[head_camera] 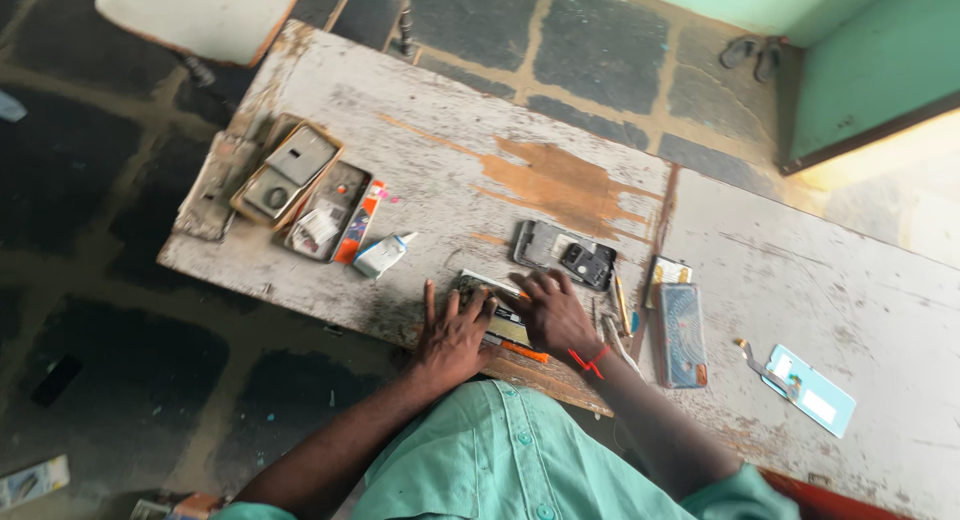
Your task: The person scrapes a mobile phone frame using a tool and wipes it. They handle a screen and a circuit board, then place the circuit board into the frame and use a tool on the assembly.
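Both my hands lie flat, fingers spread, on one opened phone with its circuit board bare [497, 315], near the worktop's [440, 160] front edge: my left hand [452, 332] presses its left part, my right hand [552, 312] its right part. One orange strip [524, 352] pokes out beneath it. Just behind sits one dark grey phone back shell [564, 252]. To the right lies one blue patterned phone case [681, 334]. Toward the left end: one small white glue tube [382, 254] and two flat open trays of parts [305, 193].

Opened phone [500, 315] mostly hidden under both hands, its parts perhaps too small.
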